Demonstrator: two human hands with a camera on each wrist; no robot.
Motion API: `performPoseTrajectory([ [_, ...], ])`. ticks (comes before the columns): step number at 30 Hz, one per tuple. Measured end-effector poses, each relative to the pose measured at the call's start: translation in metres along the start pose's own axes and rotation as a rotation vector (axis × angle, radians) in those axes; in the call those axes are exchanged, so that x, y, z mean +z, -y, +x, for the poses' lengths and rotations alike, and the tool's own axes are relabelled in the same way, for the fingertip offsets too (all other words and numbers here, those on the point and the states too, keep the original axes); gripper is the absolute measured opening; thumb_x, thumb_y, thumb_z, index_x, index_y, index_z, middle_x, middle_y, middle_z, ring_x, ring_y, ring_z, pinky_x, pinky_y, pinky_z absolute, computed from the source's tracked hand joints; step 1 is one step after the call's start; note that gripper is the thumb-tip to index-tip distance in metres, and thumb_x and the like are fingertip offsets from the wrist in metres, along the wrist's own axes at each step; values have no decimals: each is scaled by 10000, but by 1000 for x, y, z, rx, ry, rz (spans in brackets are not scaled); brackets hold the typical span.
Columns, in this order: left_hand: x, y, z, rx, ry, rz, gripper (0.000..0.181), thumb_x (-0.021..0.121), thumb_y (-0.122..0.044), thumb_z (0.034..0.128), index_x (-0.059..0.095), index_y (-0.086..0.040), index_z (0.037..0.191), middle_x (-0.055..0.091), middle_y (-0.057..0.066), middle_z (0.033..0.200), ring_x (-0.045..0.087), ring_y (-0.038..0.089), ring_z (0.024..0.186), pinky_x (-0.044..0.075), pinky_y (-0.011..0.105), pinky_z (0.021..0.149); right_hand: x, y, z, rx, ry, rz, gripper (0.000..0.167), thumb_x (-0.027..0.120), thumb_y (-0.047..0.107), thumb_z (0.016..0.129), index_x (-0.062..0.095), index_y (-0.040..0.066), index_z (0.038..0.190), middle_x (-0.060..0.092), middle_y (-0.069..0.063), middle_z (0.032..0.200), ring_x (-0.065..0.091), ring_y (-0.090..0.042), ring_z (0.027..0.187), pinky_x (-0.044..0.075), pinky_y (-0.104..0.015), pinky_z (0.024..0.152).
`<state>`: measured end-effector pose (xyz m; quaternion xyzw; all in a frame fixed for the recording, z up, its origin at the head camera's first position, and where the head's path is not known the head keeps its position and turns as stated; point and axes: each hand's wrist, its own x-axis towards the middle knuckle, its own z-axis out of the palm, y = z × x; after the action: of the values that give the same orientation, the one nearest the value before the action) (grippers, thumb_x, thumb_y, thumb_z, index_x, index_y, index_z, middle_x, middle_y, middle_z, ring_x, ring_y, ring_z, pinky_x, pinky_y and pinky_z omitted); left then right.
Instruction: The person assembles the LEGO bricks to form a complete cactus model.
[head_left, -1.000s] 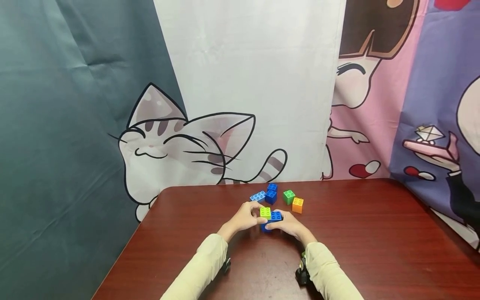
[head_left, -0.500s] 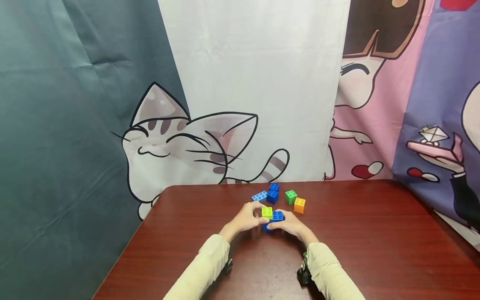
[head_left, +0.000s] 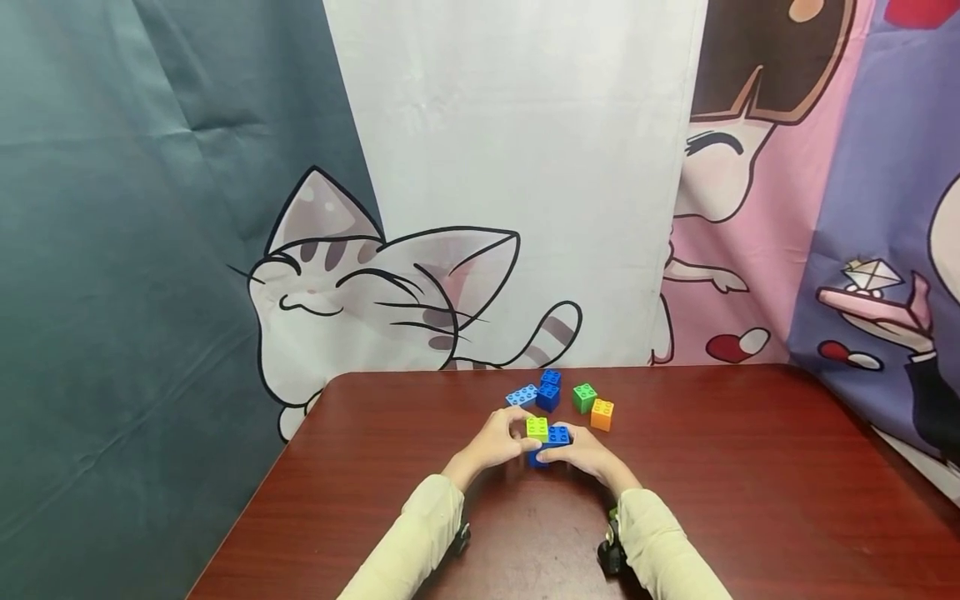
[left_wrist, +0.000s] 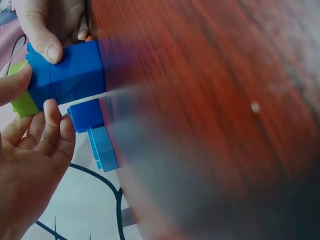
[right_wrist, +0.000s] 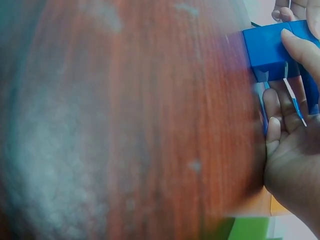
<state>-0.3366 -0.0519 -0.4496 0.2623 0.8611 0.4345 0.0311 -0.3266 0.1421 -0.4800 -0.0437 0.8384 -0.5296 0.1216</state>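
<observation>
In the head view, my left hand [head_left: 497, 439] pinches a lime green toy building brick [head_left: 537, 428] between thumb and fingers. The lime brick sits on top of a blue stack, beside a studded blue brick [head_left: 558, 434]. My right hand [head_left: 587, 456] grips the blue bricks from the right, thumb across the near side. A lower blue brick [left_wrist: 79, 71] forms the base of the stack in the left wrist view, at the tabletop. The right thumb presses a blue face in the right wrist view. My fingers hide parts of the stack.
Behind the hands lie a light blue brick [head_left: 522, 396], two dark blue bricks [head_left: 548, 395], a green brick [head_left: 584, 397] and an orange brick [head_left: 602, 414]. The brown table [head_left: 720, 475] ends at the back against a printed curtain [head_left: 592, 183].
The head view has shifted slightly, so the whole scene sits a little farther right. Both hands keep the same hold on the bricks, with no clear motion of the stack.
</observation>
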Motion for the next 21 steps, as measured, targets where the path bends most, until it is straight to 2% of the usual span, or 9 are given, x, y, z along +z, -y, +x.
performPoseTrajectory([
  [9, 0, 2, -1, 6, 7, -7, 348, 729, -131, 864, 648, -18, 1183, 628, 87, 966, 489, 86, 604, 447, 191, 566, 1, -1, 1, -33, 6, -6, 487, 800, 328, 795, 597, 60, 1148, 620, -17, 840, 504, -174, 683, 431, -277, 605],
  [15, 2, 0, -3, -22, 11, -6, 364, 716, -151, 878, 631, -34, 1212, 608, 67, 984, 485, 96, 621, 444, 199, 580, -1, -1, -1, 0, 2, -3, 537, 803, 342, 790, 585, 63, 1194, 636, -37, 909, 517, -175, 734, 436, -275, 630],
  [21, 1, 1, -2, -19, 17, 7, 349, 711, -148, 883, 621, -29, 1198, 608, 74, 996, 472, 94, 611, 432, 191, 572, -1, -1, -1, -22, 20, -1, 558, 798, 335, 797, 573, 41, 1215, 643, -42, 918, 515, -165, 711, 440, -273, 617],
])
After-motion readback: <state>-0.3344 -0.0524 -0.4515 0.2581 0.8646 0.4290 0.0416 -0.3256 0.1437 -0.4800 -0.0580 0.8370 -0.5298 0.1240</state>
